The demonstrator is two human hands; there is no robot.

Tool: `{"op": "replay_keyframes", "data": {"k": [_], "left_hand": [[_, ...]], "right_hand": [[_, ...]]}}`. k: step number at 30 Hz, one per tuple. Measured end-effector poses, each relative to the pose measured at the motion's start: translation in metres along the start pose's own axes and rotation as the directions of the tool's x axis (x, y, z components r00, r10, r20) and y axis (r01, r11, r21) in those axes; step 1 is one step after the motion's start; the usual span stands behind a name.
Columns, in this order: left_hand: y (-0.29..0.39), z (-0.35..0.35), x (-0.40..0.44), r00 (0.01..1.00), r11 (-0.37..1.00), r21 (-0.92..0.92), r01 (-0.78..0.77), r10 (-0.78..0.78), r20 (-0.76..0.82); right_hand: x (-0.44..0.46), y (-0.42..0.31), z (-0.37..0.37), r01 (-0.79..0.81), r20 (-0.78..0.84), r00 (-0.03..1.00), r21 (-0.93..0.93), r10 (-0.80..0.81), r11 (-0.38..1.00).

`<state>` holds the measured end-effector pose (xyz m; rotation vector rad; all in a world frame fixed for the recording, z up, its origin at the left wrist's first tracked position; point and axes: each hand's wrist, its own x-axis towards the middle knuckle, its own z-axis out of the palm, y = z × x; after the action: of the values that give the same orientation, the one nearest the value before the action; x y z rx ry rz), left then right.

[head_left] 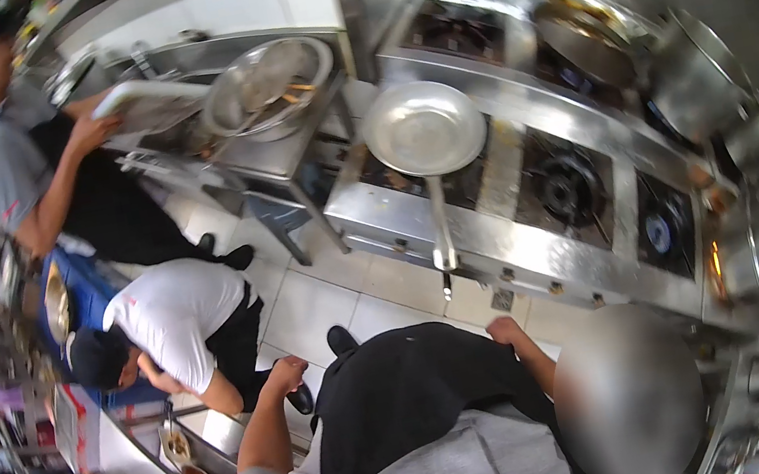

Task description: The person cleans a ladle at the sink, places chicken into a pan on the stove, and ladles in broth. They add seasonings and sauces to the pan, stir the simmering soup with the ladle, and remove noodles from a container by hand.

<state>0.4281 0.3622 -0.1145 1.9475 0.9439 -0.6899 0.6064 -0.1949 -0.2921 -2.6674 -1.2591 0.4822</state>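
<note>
My left hand (287, 375) is held out beside the black apron (406, 385) that I wear, its fingers curled in and nothing visible in them. On the other side of the apron, my right hand (506, 329) also looks closed, with no object showing. It is nearest to the stove front (550, 283) but apart from it. A wide metal frying pan (424, 127) rests on a front burner of the stove, its long handle (440, 226) pointing toward me. To its right is a bare burner (562, 189).
Large pots (699, 79) and a tilted pan (583, 39) stand at the back right; flame shows by another pot (757, 247). One co-worker (178, 303) bends at left. Another co-worker (32, 166) holds a white tray (152, 99) near a big metal bowl (323, 59).
</note>
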Motion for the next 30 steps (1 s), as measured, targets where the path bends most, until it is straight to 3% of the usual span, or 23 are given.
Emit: {"op": "replay_keyframes", "data": {"k": [1,2,3,5,9,10,12,13,16,18,19,20,22,24,28,30], "left_hand": [[0.002,0.0,-0.003,1.0,1.0,0.025,-0.002,0.002,-0.014],[0.002,-0.002,-0.007,1.0,0.999,0.047,-0.001,0.002,-0.028],[0.001,-0.004,-0.008,0.998,1.0,0.002,0.016,-0.016,-0.064],[-0.004,-0.005,-0.013,1.0,0.995,0.101,-0.017,0.019,-0.019],[-0.033,0.01,-0.031,0.98,1.0,0.011,-0.029,0.03,-0.196],[-0.042,0.018,-0.037,0.973,0.999,-0.053,0.005,-0.017,-0.23],[-0.07,0.04,-0.05,0.963,0.994,0.106,-0.04,0.067,-0.263],[-0.081,0.053,-0.063,0.964,0.998,0.068,0.017,0.002,-0.265],[-0.115,0.105,-0.113,0.941,0.985,-0.105,0.137,-0.162,-0.298],[-0.14,0.141,-0.146,0.92,0.961,-0.192,0.199,-0.251,-0.3],[-0.148,0.153,-0.155,0.926,0.959,-0.189,0.21,-0.257,-0.275],[-0.153,0.157,-0.168,0.911,0.946,-0.229,0.228,-0.291,-0.292],[-0.155,0.171,-0.198,0.909,0.932,-0.278,0.233,-0.311,-0.278],[-0.151,0.176,-0.217,0.882,0.903,-0.398,0.163,-0.314,-0.352],[-0.13,0.171,-0.296,0.782,0.829,-0.559,0.002,-0.349,-0.516],[-0.121,0.168,-0.342,0.587,0.854,-0.515,-0.076,-0.379,-0.716]], "right_hand": [[-0.006,0.003,0.012,-0.093,-0.056,0.992,0.272,0.112,0.958],[-0.015,0.004,0.02,0.024,-0.189,0.975,0.61,0.117,0.792],[-0.023,0.005,0.035,0.09,-0.233,0.958,0.796,0.166,0.598],[-0.033,0.026,0.082,-0.123,0.007,0.938,0.942,0.347,0.313],[-0.024,0.021,0.036,-0.356,0.329,0.924,0.549,0.195,0.756],[-0.012,0.018,0.018,-0.345,0.382,0.909,0.466,0.166,0.815],[0.027,0.019,-0.009,-0.224,0.429,0.902,0.353,0.055,0.909],[0.05,0.017,-0.023,-0.144,0.437,0.9,0.31,-0.006,0.94],[0.124,-0.007,-0.052,0.133,0.403,0.888,0.233,-0.22,0.963],[0.173,-0.052,-0.082,0.213,0.351,0.88,0.309,-0.319,0.927],[0.149,-0.129,-0.17,-0.149,0.459,0.871,0.589,-0.176,0.795],[0.161,-0.141,-0.167,-0.114,0.468,0.857,0.581,-0.216,0.806],[0.177,-0.155,-0.159,-0.312,0.521,0.854,0.538,-0.017,0.783],[0.176,-0.166,-0.161,-0.181,0.485,0.868,0.51,-0.108,0.841],[0.18,-0.188,-0.133,-0.063,0.588,0.788,0.371,-0.182,0.927],[0.18,-0.19,-0.116,0.067,0.65,0.727,0.252,-0.221,0.965]]}}
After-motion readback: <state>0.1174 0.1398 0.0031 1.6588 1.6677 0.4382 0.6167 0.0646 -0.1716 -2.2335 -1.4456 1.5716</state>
